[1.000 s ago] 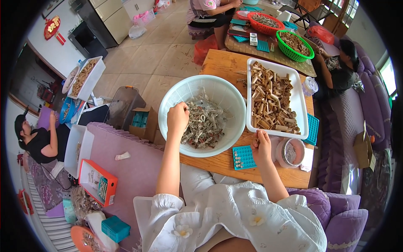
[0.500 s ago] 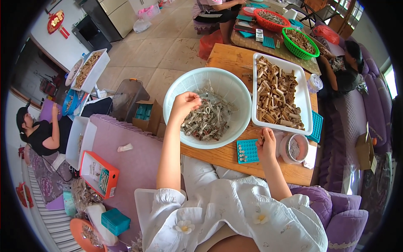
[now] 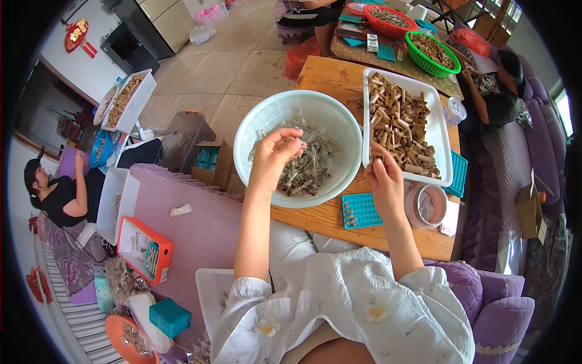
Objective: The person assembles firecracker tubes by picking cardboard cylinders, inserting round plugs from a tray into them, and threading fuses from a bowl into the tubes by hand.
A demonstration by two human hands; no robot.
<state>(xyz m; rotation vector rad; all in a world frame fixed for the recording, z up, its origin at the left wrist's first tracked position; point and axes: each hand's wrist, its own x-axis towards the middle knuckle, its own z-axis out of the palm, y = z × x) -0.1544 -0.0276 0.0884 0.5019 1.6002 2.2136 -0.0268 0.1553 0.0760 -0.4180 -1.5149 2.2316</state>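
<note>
My left hand (image 3: 274, 159) is over the pale green perforated basin (image 3: 250, 124), its thumb and forefinger pinched together. What lies between those fingertips is too small to make out. A loose heap of grey, silvery, shrivelled dry strips (image 3: 306, 173) fills the bottom of the basin. Near the lower left corner of a white tray (image 3: 447, 130), my right hand (image 3: 385, 182) pinches a short brown tube piece (image 3: 377, 156). Many similar brown tube pieces (image 3: 400, 124) lie in that tray. Below my right hand, a teal grid rack (image 3: 357, 203) holds several small round pieces along its left side.
A pinkish tub of pale powder (image 3: 428, 206) stands right of my right wrist, with another teal rack (image 3: 459, 173) behind it. Green (image 3: 451, 71) and red (image 3: 412, 29) baskets sit on the far table. People sit left, right and at the back. An orange box (image 3: 163, 267) lies left.
My right hand has risen from above the teal rack to the tray's lower left corner. My left hand has shifted slightly right over the basin. The view has tilted a little.
</note>
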